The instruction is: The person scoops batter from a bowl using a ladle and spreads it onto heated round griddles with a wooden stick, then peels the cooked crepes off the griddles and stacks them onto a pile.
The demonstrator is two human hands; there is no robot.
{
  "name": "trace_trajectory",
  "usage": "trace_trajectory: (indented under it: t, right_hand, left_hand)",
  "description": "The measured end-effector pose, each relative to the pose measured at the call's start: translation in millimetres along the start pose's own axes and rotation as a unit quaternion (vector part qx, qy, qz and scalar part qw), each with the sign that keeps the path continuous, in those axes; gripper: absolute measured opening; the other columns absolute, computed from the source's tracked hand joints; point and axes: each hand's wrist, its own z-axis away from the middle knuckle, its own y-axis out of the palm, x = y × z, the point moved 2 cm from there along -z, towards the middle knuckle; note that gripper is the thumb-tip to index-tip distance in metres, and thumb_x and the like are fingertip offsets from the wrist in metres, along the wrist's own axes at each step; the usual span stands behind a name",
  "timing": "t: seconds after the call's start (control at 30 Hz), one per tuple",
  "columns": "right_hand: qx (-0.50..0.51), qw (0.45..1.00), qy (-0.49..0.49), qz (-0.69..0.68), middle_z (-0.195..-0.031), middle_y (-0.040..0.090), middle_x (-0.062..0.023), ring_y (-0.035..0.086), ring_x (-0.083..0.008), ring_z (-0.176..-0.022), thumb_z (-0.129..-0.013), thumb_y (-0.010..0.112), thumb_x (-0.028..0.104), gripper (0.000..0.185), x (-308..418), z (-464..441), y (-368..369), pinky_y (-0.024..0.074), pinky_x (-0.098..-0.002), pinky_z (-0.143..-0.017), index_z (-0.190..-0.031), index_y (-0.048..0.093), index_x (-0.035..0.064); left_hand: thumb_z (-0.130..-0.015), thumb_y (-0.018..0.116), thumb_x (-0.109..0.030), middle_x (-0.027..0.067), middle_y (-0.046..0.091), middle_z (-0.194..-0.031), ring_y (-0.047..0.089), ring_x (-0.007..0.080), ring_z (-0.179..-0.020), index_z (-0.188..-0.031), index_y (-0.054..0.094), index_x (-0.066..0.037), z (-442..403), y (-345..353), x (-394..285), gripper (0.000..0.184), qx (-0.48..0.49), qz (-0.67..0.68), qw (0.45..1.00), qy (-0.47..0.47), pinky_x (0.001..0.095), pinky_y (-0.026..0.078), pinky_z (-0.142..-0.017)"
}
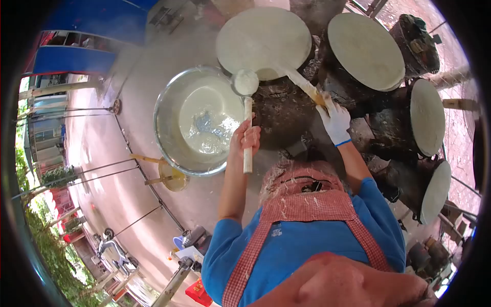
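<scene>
My bare left hand (246,139) is wrapped round the pale handle of a ladle (245,83), whose bowl holds white stuff and hangs between the metal basin and the round white pan. The large metal basin (162,146) contains creamy white liquid. In a white glove, my right hand (333,116) closes on the yellowish end of a long pale tool (306,87). The tool's far end reaches the edge of the big round pan (263,38), where a darker patch shows in the white surface.
More round white-topped pans stand to the right: one at the upper right (365,51), one at the far right (427,117) and one lower down (436,192). A yellow container (175,179) sits below the basin. A scooter (116,251) is at the lower left.
</scene>
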Motion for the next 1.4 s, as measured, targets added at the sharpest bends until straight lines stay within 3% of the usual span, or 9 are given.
trace_trajectory:
  t: [0.17, 0.3, 0.47, 0.57, 0.83, 0.97, 1.07, 1.17, 1.4]
  right_hand:
    - [0.276, 0.944, 0.092, 0.156, -0.071, 0.061, -0.0105, 0.062, -0.0255, -0.064, -0.080, 0.053, 0.042, 0.043, -29, -20, 11, 0.0486, -0.0377, -0.054, -0.113, 0.052, 0.0144]
    - [0.226, 0.930, 0.277, 0.089, -0.081, 0.063, -0.0150, 0.061, -0.0320, -0.074, -0.081, 0.051, 0.043, 0.041, -109, -3, -15, 0.0476, -0.0430, -0.064, -0.111, 0.053, 0.0151]
    - [0.133, 0.878, 0.454, 0.077, -0.090, 0.061, -0.0188, 0.059, -0.0343, -0.085, -0.081, 0.050, 0.043, 0.041, -205, 61, -152, 0.0444, -0.0413, -0.074, -0.105, 0.058, 0.0109]
    - [0.082, 0.860, 0.492, 0.107, -0.087, 0.062, -0.0189, 0.059, -0.0349, -0.082, -0.082, 0.050, 0.041, 0.039, -235, 113, -220, 0.0445, -0.0418, -0.071, -0.106, 0.058, 0.0105]
    - [0.120, 0.965, 0.191, 0.131, -0.076, 0.063, -0.0124, 0.061, -0.0292, -0.061, -0.075, 0.061, 0.034, 0.036, -197, 152, -221, 0.0485, -0.0375, -0.054, -0.104, 0.057, 0.0138]
    - [0.255, 0.930, 0.235, 0.123, -0.083, 0.063, -0.0124, 0.061, -0.0308, -0.065, -0.072, 0.062, 0.040, 0.047, -196, 89, -174, 0.0485, -0.0393, -0.058, -0.109, 0.053, 0.0139]
    - [0.259, 0.946, 0.145, 0.132, -0.081, 0.062, -0.0103, 0.061, -0.0282, -0.065, -0.069, 0.063, 0.037, 0.047, -216, 49, -120, 0.0474, -0.0385, -0.060, -0.108, 0.051, 0.0135]
    - [0.243, 0.953, -0.014, 0.179, -0.085, 0.059, -0.0085, 0.061, -0.0237, -0.065, -0.067, 0.066, 0.033, 0.045, -230, 6, -75, 0.0461, -0.0366, -0.060, -0.104, 0.051, 0.0128]
    - [0.328, 0.924, -0.165, 0.106, -0.082, 0.057, -0.0122, 0.061, -0.0297, -0.066, -0.068, 0.061, 0.023, 0.024, -236, -78, -34, 0.0482, -0.0414, -0.057, -0.086, 0.056, 0.0076]
  left_hand:
    - [-0.091, 0.032, -0.048, -0.0024, 0.025, -0.041, 0.020, 0.0062, -0.027, -0.058, 0.033, -0.012, 17, -39, 26, 0.048, 0.002, -0.318, 0.948, 0.012, 0.0188, 0.022, -0.025]
    - [-0.093, 0.038, -0.033, 0.0006, 0.032, -0.051, 0.028, 0.0073, -0.032, -0.065, 0.037, -0.008, 6, -73, 66, 0.037, -0.027, -0.207, 0.976, 0.064, 0.0194, 0.023, -0.025]
    - [-0.091, 0.041, -0.020, 0.0009, 0.033, -0.055, 0.032, 0.0080, -0.038, -0.093, 0.054, -0.007, -29, -129, 112, 0.020, -0.041, 0.069, 0.991, -0.107, 0.0198, 0.028, -0.030]
    - [-0.091, 0.041, -0.018, 0.0008, 0.032, -0.054, 0.031, 0.0082, -0.038, -0.105, 0.054, -0.009, -44, -128, 140, 0.022, -0.103, -0.001, 0.994, -0.043, 0.0208, 0.030, -0.032]
    - [-0.090, 0.043, -0.015, 0.0011, 0.031, -0.054, 0.030, 0.0083, -0.038, -0.112, 0.053, -0.011, -71, -85, 167, 0.025, -0.107, 0.015, 0.992, -0.062, 0.0216, 0.026, -0.029]
    - [-0.090, 0.043, -0.019, 0.0005, 0.029, -0.053, 0.029, 0.0080, -0.038, -0.098, 0.055, -0.003, -83, -83, 157, 0.021, -0.100, 0.011, 0.990, -0.097, 0.0219, 0.026, -0.029]
    - [-0.092, 0.038, -0.022, 0.0003, 0.031, -0.056, 0.027, 0.0076, -0.039, -0.119, 0.049, -0.012, -76, -78, 160, 0.030, -0.060, -0.007, 0.995, -0.084, 0.0209, 0.028, -0.032]
    - [-0.089, 0.045, -0.026, -0.0011, 0.028, -0.050, 0.028, 0.0071, -0.038, -0.064, 0.039, -0.009, -63, -76, 172, 0.031, -0.082, -0.009, 0.993, -0.081, 0.0213, 0.026, -0.029]
    - [-0.088, 0.046, -0.025, -0.0016, 0.028, -0.049, 0.026, 0.0068, -0.038, -0.060, 0.036, -0.010, -26, -120, 191, 0.033, -0.137, 0.071, 0.988, -0.008, 0.0200, 0.027, -0.031]
